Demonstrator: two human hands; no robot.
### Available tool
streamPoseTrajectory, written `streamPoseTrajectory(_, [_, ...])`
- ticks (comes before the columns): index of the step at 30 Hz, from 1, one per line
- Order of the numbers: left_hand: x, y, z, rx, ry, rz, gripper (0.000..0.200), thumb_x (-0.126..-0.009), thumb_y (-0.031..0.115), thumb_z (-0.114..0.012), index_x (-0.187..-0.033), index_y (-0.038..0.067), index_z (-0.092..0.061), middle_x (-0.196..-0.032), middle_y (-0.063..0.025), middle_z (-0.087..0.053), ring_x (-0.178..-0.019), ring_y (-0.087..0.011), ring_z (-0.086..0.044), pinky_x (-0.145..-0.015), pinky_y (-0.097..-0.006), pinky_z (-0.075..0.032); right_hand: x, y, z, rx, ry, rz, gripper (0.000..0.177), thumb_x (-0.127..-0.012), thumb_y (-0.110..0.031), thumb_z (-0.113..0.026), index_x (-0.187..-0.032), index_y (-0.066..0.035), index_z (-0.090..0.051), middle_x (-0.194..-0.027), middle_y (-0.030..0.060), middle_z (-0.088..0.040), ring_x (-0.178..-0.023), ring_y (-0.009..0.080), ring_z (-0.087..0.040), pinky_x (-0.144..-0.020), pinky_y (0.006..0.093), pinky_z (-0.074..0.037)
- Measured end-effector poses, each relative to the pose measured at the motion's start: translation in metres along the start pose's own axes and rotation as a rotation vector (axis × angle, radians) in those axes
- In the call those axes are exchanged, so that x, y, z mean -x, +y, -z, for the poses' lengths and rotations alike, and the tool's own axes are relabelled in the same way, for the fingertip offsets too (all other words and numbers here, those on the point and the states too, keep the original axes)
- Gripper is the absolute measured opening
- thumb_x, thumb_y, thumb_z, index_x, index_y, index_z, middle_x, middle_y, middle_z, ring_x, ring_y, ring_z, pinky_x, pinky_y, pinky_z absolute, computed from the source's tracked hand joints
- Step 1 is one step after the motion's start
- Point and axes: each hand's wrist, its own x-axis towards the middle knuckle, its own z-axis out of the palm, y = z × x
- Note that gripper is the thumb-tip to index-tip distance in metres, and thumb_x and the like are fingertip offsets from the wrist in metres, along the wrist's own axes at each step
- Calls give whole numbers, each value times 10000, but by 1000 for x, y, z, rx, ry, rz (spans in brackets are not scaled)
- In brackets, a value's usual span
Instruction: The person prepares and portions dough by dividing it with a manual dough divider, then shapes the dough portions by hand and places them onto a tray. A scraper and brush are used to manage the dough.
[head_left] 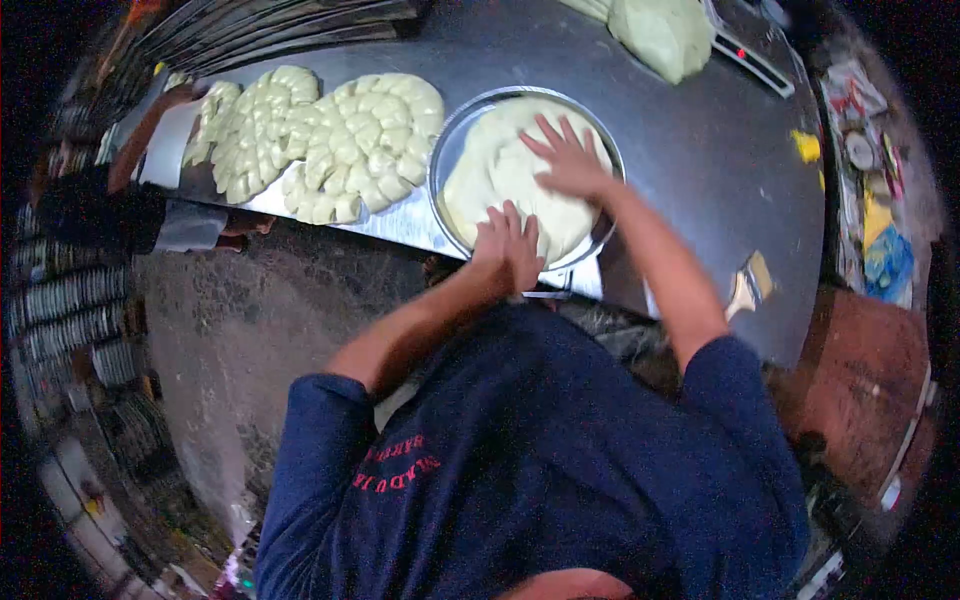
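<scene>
A round metal pan (436, 190) holds a broad, pale slab of dough (490, 150) that covers most of its base. My left hand (508, 245) presses on the dough's near edge, fingers stretched out. Farther in, toward the right rim, my right hand (570, 163) lies on the same dough with its fingers spread wide. A gap shows between the dough and the pan's left wall. Left of the pan, many cut dough pieces (370, 130) lie clustered on the metal table.
A larger dough lump (662, 35) sits at the back beside a digital scale (750, 60). A brush (750, 285) rests near the table's right edge. Stacked metal trays (270, 30) stand at back left. Another person (110, 200) works at the table's left end.
</scene>
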Motion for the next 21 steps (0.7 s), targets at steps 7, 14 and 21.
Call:
streamPoseTrajectory(7, [-109, -40, -34, 116, 909, 34, 632, -966, 346, -474, -1441, -46, -332, -1535, -254, -266, -1436, -380, -255, -1137, -533, -247, 15, -27, -22, -191, 570, -225, 503, -908, -146, -501, -1402, -58, -475, -1450, 166, -453, -1346, 362, -413, -1121, 497, -288])
streamPoseTrajectory(14, [-79, -55, -22, 175, 735, 116, 798, -973, 498, -419, -1513, -36, -171, -1598, -223, -110, -1482, -400, -71, -1184, -545, -62, 44, -33, -27, -73, 323, -372, 717, -911, -372, -518, -1527, -109, -258, -1596, 156, -196, -1473, 388, -137, -1165, 598, -78])
streamPoseTrajectory(21, [-79, -91, 71, 300, 163, 172, 698, -920, 451, -507, -1433, -5, -380, -1460, -217, -375, -1411, -415, -266, -1130, -580, -214, 0, 18, 53, -357, -324, -252, 667, -857, -353, -539, -1487, -191, -393, -1604, 152, -174, -1444, 429, -208, -1166, 499, -232])
